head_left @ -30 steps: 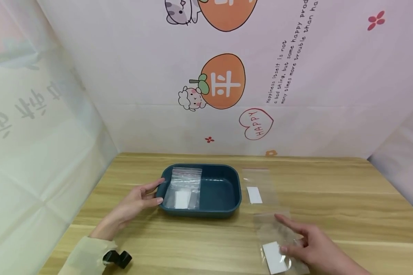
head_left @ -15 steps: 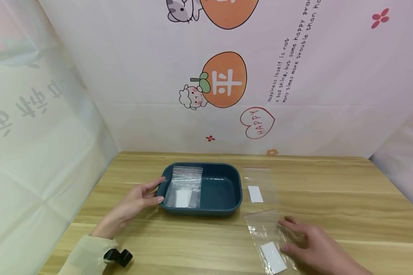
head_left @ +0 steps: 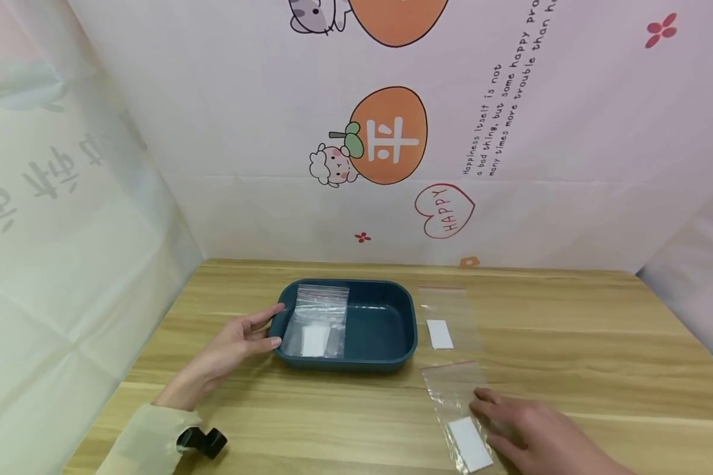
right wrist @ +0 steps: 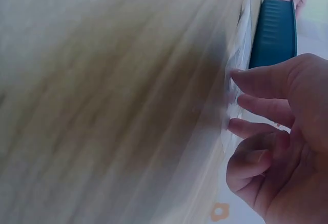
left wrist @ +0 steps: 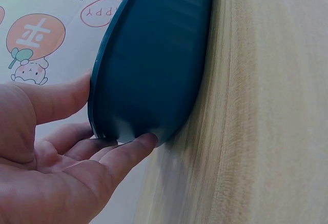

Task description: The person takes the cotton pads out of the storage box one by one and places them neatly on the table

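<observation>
Clear plastic zip bag (head_left: 455, 401): white rectangle (head_left: 471, 444) inside, right hand (head_left: 525, 425) touching its edge (can't tell if pinching, tbh)
Teal rounded-corner tub (head_left: 356, 365): left hand (head_left: 237, 340) gripping its end

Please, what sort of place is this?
Probably a screened tabletop workspace: a light wood-grain table, creased white printed sheets behind it, and a dark teal rectangular tray holding clear plastic bags.

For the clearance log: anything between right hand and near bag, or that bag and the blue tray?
Nothing visible: right hand is at the near bag; only tabletop separates that bag from the blue tray. The far bag lies off that line.
</observation>
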Demonstrator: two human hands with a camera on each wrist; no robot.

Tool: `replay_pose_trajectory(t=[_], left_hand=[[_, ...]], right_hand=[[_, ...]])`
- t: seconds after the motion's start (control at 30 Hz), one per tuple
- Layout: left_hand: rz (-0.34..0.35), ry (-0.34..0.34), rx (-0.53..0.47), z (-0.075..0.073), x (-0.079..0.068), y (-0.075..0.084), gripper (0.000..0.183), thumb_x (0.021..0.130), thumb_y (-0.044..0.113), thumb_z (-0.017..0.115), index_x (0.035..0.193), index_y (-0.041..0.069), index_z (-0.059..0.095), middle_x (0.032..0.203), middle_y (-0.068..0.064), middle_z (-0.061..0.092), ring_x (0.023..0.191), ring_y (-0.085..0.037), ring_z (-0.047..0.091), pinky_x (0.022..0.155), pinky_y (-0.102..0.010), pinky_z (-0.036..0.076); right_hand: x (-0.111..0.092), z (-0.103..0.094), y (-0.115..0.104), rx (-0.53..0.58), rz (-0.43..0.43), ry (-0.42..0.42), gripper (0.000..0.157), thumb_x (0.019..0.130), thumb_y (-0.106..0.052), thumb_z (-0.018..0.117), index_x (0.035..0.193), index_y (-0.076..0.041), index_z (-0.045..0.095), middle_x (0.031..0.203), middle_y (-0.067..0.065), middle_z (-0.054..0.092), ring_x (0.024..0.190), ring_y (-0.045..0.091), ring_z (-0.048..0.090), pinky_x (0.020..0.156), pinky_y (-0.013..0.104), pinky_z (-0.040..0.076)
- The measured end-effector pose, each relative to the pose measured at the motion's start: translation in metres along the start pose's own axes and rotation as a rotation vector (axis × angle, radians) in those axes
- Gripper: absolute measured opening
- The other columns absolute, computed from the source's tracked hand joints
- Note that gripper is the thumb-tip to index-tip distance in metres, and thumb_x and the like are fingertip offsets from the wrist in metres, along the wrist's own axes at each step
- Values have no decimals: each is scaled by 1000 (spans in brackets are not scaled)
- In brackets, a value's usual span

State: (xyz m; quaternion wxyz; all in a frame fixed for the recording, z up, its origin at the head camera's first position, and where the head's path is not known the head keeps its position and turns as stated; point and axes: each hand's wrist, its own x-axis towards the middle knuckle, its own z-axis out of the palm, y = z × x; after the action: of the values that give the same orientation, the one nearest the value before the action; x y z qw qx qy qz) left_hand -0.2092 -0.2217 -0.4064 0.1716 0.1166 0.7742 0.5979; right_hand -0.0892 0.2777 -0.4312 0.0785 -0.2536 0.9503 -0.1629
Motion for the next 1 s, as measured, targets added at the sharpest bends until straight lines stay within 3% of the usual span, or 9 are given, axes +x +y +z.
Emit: replay_pose_trajectory(t=[0.4,0.73,1.0], left_hand=[[6,5,7,0,1,0,68,103,3,66,163,2,36,170,-22,23,148,-45,35,116,-51,38],[-3,7,3,0,1,0,69,102,6,68,163,3,36,171,-21,21,149,-46,34,116,-52,38],[-7,7,5,-2,1,-2,70,102,9,70,163,4,38,172,-20,19,150,-47,32,116,-53,37]], right_hand=[[2,0,-6,-85,44,21,53,101,-50,69,137,-11,72,140,11,67,111,28,73,83,47,62],[4,1,-9,-114,-6,132,46,99,-41,75,132,-9,74,136,11,70,108,27,74,79,44,63],[8,-2,-8,-77,34,78,50,99,-45,73,134,-10,74,136,12,70,107,26,74,77,44,63]])
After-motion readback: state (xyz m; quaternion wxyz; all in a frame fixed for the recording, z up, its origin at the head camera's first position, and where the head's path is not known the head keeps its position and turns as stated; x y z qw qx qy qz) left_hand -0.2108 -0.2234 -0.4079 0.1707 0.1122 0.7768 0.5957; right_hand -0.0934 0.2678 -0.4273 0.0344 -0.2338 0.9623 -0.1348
